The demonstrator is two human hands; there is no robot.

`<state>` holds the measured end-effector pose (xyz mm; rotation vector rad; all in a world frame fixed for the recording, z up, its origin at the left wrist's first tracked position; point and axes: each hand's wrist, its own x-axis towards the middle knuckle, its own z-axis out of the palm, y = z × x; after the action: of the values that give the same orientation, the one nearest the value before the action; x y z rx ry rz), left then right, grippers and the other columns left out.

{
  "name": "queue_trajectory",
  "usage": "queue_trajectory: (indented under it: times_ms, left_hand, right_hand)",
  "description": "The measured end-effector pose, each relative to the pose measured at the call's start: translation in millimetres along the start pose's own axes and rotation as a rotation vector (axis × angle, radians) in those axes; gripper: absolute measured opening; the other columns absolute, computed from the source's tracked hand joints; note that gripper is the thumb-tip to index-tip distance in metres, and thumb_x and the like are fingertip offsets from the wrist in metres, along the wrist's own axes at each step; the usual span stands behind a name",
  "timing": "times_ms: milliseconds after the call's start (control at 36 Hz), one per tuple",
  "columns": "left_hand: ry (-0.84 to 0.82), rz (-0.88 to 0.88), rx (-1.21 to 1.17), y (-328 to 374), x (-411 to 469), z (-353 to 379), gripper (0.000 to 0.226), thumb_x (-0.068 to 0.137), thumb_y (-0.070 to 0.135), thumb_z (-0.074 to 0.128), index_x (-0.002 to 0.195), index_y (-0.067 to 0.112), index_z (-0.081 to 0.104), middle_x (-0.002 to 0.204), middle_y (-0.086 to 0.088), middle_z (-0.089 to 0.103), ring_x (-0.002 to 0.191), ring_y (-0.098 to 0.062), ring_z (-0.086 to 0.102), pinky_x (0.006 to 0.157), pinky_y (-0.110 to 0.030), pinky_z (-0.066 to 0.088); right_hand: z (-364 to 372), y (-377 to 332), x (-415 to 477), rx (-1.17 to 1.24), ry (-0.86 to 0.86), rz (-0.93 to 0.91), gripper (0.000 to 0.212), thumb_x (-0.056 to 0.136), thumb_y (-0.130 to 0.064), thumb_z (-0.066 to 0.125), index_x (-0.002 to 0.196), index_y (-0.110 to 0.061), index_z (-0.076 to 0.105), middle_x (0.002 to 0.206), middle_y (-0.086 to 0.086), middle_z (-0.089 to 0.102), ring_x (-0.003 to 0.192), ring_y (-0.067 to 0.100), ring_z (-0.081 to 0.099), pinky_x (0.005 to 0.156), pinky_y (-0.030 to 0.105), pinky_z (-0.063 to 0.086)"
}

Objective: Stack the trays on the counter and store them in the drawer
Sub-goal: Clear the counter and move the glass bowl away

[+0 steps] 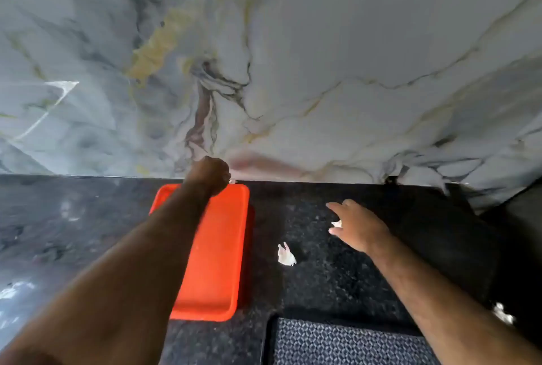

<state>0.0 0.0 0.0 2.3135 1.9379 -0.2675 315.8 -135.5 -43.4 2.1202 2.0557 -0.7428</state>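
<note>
The tray (217, 250) is showing bright orange-red, plain. The counter (337, 270) is showing black with fine pale speckles. The wall (293, 56) is showing grey-white marble, veined in yellow, black and dull pink. The mat (346, 344) is wearing a dark blue-grey diamond weave. A scrap (286, 254) is showing white.

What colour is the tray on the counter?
The tray is bright orange-red, plain with no pattern, seen clearly in the head view.

A dark speckled stone surface (322, 276) ran along a marbled wall. On it lay an orange tray (217, 253), lengthwise toward the wall, with a crumpled white scrap (286, 254) just beside it and another scrap (503, 313) well apart at the right edge.
</note>
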Motion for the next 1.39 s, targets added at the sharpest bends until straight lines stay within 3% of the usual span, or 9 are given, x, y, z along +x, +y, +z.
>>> queue_trajectory:
  times_ms: [111,194,333,611,722,806,972,1139,1389]
  left_hand:
    - [-0.008,-0.167,-0.056,3.7,21.4,22.6,0.053,0.088,0.059,0.052,0.109,0.014,0.070,0.109,-0.012,0.070,0.105,-0.034,0.064,0.084,-0.039,0.049]
    - [-0.048,-0.295,-0.043,14.1,36.0,40.7,0.063,0.079,0.070,0.047,0.111,0.020,0.068,0.115,-0.009,0.069,0.114,-0.033,0.059,0.102,-0.048,0.039]
    - [-0.121,-0.480,-0.089,30.8,53.1,54.1,0.056,0.081,0.053,0.051,0.127,0.023,0.062,0.133,-0.009,0.062,0.132,-0.034,0.047,0.116,-0.062,0.015]
    - [-0.080,-0.637,-0.233,34.1,52.9,51.3,0.042,0.080,0.019,0.057,0.121,0.019,0.065,0.129,-0.009,0.062,0.131,-0.035,0.048,0.112,-0.060,0.025]
    - [-0.057,-0.616,-0.271,38.5,44.9,50.4,0.035,0.079,0.024,0.057,0.112,0.017,0.067,0.120,-0.011,0.065,0.123,-0.035,0.053,0.111,-0.057,0.029]
    - [-0.015,-0.543,-0.227,43.7,29.1,41.5,0.028,0.076,0.024,0.057,0.101,0.017,0.067,0.108,-0.012,0.068,0.114,-0.035,0.058,0.108,-0.053,0.035]
    - [0.362,-0.075,-0.457,67.8,-20.2,31.3,0.013,0.079,0.015,0.056,0.084,0.004,0.059,0.087,-0.017,0.063,0.081,-0.039,0.059,0.062,-0.036,0.043]
    - [0.158,0.120,-0.582,105.8,-82.0,43.1,0.025,0.075,0.019,0.054,0.055,0.013,0.040,0.056,-0.012,0.056,0.056,-0.032,0.056,0.051,-0.031,0.029]
    - [-0.039,-0.111,-0.550,140.4,-122.5,97.3,0.031,0.097,0.045,0.034,0.097,0.015,0.032,0.104,-0.031,0.064,0.095,-0.048,0.063,0.071,-0.044,0.041]
  right_hand:
    - [23.0,1.9,11.4,-0.014,0.094,0.001,0.053,0.092,-0.035,0.065,0.143,-0.030,0.050,0.131,0.005,0.055,0.118,0.027,0.057,0.101,0.037,0.049]
    - [33.9,5.1,21.1,0.042,0.192,0.018,0.041,0.090,-0.026,0.070,0.131,-0.023,0.065,0.125,0.004,0.060,0.111,0.024,0.063,0.098,0.031,0.051]
    - [50.0,8.1,26.8,0.193,0.298,0.082,0.027,0.084,-0.008,0.076,0.110,-0.010,0.077,0.106,0.008,0.069,0.094,0.024,0.069,0.082,0.027,0.053]
    - [53.3,3.4,27.0,0.263,0.305,0.161,0.026,0.086,-0.007,0.072,0.112,-0.007,0.075,0.112,0.008,0.070,0.097,0.023,0.070,0.083,0.025,0.056]
    - [54.7,1.6,23.2,0.249,0.276,0.195,0.024,0.092,-0.007,0.060,0.111,-0.002,0.073,0.114,0.008,0.069,0.102,0.024,0.069,0.070,0.009,0.049]
    - [50.0,-3.5,12.8,0.230,0.214,0.216,0.027,0.090,-0.001,0.060,0.113,-0.001,0.073,0.115,0.014,0.070,0.103,0.028,0.069,0.091,0.032,0.056]
    - [29.4,-1.8,-39.9,0.166,0.168,0.183,0.030,0.086,0.007,0.052,0.095,-0.010,0.075,0.100,0.011,0.072,0.096,0.031,0.070,0.084,0.030,0.057]
    - [-5.3,19.4,-93.2,0.242,0.154,0.214,0.037,0.085,0.003,0.053,0.095,-0.020,0.080,0.106,0.003,0.077,0.097,0.023,0.072,0.090,0.031,0.058]
    - [-2.9,99.6,-173.4,0.133,0.430,0.416,0.017,0.087,-0.025,0.051,0.087,-0.013,0.063,0.086,0.015,0.072,0.081,0.039,0.068,0.059,0.031,0.038]
